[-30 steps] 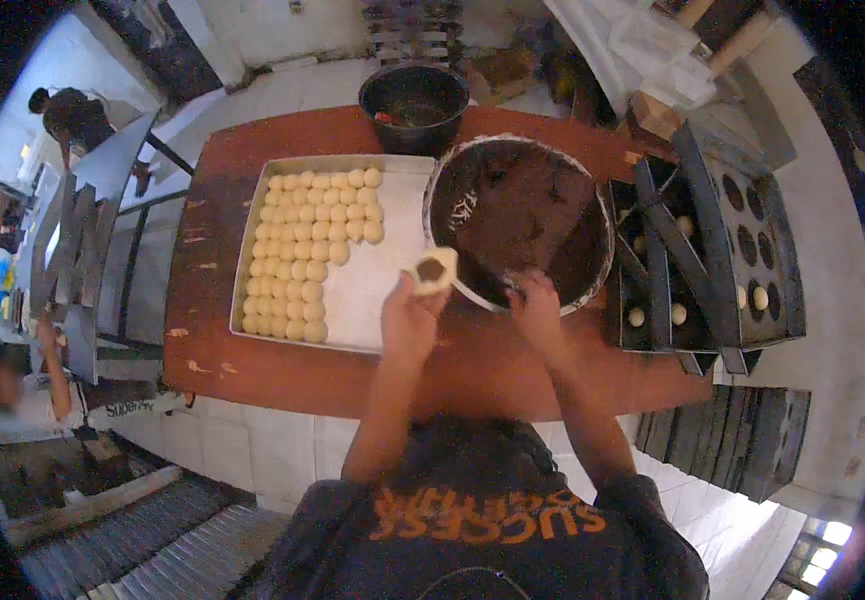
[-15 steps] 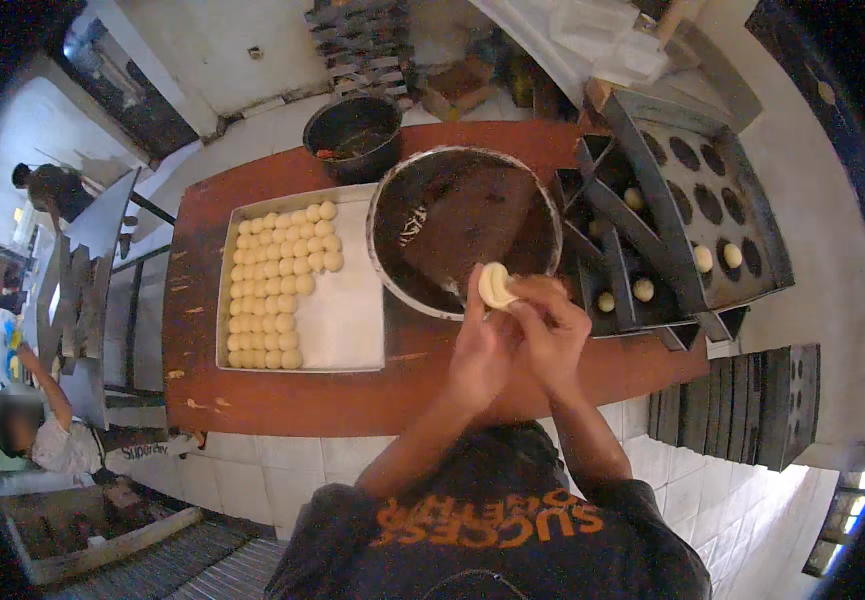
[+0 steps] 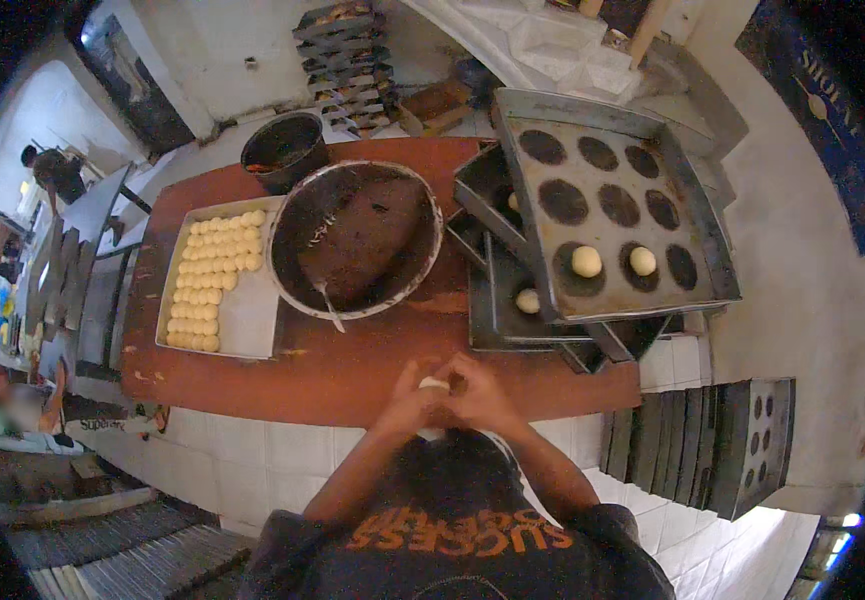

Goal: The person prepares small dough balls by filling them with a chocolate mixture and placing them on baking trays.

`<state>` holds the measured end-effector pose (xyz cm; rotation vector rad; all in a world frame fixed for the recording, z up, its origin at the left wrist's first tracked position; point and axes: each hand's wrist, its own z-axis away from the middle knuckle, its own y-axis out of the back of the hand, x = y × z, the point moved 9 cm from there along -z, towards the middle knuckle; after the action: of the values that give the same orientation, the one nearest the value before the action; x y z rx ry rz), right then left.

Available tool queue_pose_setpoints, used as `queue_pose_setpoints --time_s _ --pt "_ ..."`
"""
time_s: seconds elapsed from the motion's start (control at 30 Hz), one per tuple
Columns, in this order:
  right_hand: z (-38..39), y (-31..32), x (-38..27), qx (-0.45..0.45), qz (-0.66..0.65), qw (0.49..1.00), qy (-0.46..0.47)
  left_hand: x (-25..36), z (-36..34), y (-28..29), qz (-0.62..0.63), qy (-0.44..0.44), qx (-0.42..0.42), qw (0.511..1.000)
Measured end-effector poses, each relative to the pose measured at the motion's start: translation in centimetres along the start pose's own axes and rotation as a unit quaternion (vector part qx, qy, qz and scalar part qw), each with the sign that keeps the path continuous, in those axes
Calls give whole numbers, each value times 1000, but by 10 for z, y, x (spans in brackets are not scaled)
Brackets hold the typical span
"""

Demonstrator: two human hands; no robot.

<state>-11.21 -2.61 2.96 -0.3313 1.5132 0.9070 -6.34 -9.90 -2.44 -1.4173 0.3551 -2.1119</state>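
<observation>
Close to my body, over the near edge of the table, my left hand (image 3: 412,402) and my right hand (image 3: 479,396) are cupped together. Between their closed fingers is a pale dough ball (image 3: 434,383), mostly hidden. Beyond them stands a wide round bowl (image 3: 439,235) holding a dark brown filling (image 3: 367,235), with a metal utensil (image 3: 330,308) stuck in it. Left of the bowl, a shallow tray (image 3: 252,320) carries rows of pale dough balls (image 3: 202,285). On the right, the top baking tray (image 3: 612,150) has dark round patches, and two dough balls sit on its near row.
Under the top tray, more metal trays (image 3: 512,325) are stacked crosswise, some with dough balls. A dark bucket (image 3: 287,150) is at the table's far side. Several baking trays (image 3: 697,440) stand on the floor at right. Two people (image 3: 57,175) are at the left, away from my table.
Both hands have drawn in toward my body, closing round the dough, which showed a fold before. The view has swung right, showing more of the top baking tray.
</observation>
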Motion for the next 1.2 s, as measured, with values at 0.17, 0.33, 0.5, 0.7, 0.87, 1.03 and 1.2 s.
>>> queue_pose_setpoints --time_s 0.17,0.33,0.5,0.7,0.87,1.03,1.2 --pt "25 24 -24 167 100 978 79 -7 -4 6 124 -79 117 982" --pt "31 26 -25 244 193 927 211 13 8 -28 51 -123 192 972" --pt "29 41 -36 250 34 958 135 28 17 -31 -16 -129 109 985" --pt "19 15 -76 274 158 908 275 51 14 -17 195 -132 20 972" --pt "5 -5 -104 261 176 920 233 66 27 2 102 -130 50 985" --pt "1 -23 -109 201 145 930 271 72 38 24 110 -96 -5 989" --pt "2 -37 -128 316 174 896 257 75 39 40 163 -76 19 983"
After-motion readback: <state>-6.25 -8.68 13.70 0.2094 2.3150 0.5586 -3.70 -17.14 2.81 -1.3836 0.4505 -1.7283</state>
